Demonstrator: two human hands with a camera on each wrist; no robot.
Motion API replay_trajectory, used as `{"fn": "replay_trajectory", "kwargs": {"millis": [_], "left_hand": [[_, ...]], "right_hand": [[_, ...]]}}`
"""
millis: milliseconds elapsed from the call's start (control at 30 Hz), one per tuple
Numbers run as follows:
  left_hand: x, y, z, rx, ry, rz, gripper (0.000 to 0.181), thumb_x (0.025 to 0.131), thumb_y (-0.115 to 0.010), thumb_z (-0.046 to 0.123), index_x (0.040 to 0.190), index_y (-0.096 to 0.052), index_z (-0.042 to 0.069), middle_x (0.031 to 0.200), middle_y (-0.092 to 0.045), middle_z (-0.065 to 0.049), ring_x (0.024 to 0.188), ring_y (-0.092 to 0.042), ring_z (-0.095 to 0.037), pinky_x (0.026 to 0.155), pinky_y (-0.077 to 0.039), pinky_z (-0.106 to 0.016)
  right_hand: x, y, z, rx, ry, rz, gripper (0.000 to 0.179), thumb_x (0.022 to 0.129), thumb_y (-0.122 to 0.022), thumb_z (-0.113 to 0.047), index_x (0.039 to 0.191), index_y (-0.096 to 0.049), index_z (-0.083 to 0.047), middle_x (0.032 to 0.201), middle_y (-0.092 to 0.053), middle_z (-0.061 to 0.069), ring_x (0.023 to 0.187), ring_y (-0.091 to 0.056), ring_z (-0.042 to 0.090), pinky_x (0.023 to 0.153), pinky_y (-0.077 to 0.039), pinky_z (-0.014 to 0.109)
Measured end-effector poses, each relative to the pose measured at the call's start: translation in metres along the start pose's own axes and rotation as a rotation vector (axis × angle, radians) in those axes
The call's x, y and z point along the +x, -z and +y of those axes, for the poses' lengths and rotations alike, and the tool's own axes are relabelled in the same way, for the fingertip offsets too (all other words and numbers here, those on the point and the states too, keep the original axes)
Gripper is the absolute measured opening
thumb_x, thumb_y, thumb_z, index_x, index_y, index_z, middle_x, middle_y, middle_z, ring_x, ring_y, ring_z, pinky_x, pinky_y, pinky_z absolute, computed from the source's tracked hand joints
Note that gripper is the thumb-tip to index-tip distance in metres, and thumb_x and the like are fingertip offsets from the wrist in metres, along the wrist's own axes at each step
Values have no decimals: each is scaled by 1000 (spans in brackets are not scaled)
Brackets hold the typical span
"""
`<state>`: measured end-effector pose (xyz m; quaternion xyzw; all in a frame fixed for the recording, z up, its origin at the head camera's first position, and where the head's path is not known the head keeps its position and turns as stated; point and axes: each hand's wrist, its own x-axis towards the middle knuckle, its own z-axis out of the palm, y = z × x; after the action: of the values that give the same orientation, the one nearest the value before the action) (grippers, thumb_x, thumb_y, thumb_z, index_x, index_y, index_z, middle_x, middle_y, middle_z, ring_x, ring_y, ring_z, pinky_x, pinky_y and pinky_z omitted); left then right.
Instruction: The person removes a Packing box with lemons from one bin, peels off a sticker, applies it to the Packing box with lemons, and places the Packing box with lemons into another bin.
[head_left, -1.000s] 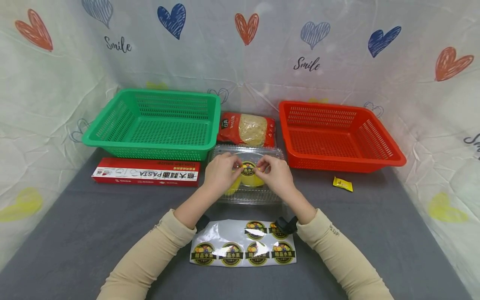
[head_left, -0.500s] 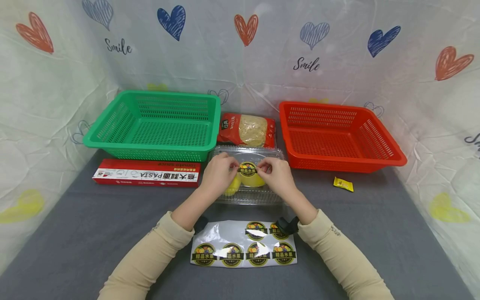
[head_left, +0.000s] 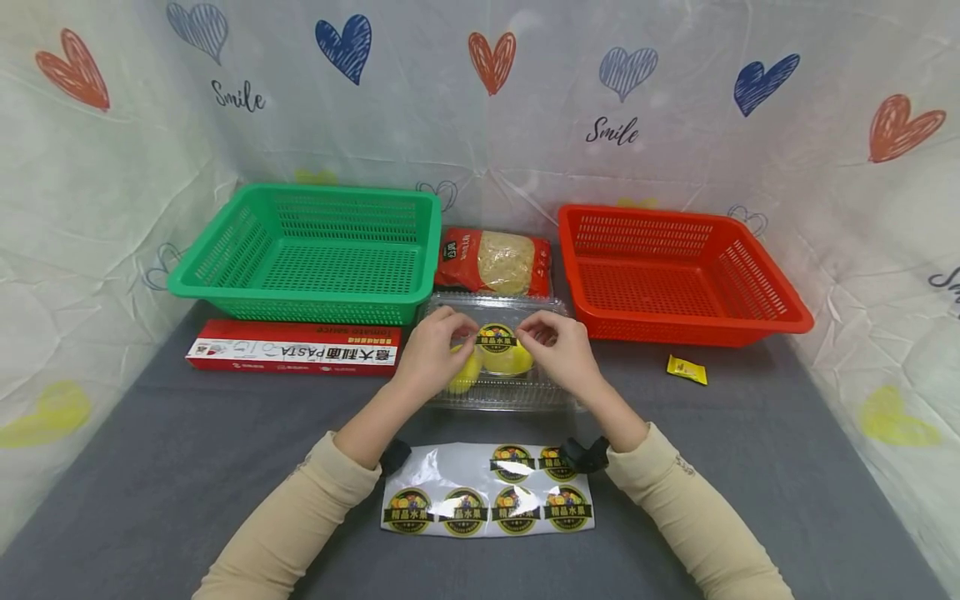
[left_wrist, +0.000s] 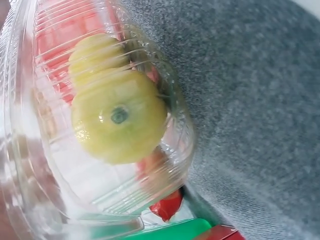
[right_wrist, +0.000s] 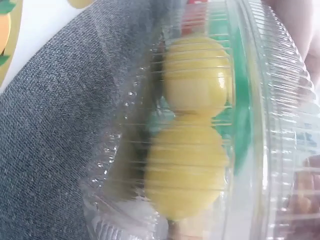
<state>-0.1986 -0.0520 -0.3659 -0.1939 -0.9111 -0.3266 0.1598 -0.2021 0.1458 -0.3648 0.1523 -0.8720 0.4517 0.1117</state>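
A clear plastic clamshell box with yellow fruits inside sits mid-table, its lid down. A round black-and-gold fruit sticker lies on top of the lid. My left hand is over the box's left side, bent fingertips close beside the sticker's left edge. Over the right side is my right hand, fingers loosely bent and a little apart from the sticker. In both wrist views the ribbed clear wall of the box fills much of the picture, and the hands show only partly through it.
A sheet of similar stickers lies in front of the box. Behind stand a green basket and a red basket, with a red food bag between them. A red pasta box and a small yellow packet flank it.
Both hands pinched the sticker's edges earlier; the fingers have since let go. The sticker stays on the lid, and the right hand has drawn slightly away to the right.
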Motion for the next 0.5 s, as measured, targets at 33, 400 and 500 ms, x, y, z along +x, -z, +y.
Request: {"fn": "replay_trajectory", "kwargs": {"millis": [33,400,500], "left_hand": [[0,0,-1,-10,-10,4,8,80,-68,9,88,-69,7,83,-59,-3,79,-60,-17,70,-50,-30],[-7,2,-9,-133,-93,97,9,80,-66,3,87,-69,8,81,-59,0,76,-57,-13,67,-48,-27],[-9,4,-10,-161,-86,112,11,79,-66,2,89,-69,7,84,-59,-1,79,-57,-14,71,-48,-28]], "right_hand": [[0,1,0,3,-1,-2,5,83,-66,-10,84,-68,-6,71,-62,3,62,-54,15,58,-48,28],[-10,21,2,69,13,44,8,84,-66,-11,87,-68,-3,75,-62,7,65,-54,17,58,-45,24],[-13,30,0,63,11,62,10,84,-66,-11,88,-67,-1,76,-63,9,66,-54,18,60,-46,25]]}}
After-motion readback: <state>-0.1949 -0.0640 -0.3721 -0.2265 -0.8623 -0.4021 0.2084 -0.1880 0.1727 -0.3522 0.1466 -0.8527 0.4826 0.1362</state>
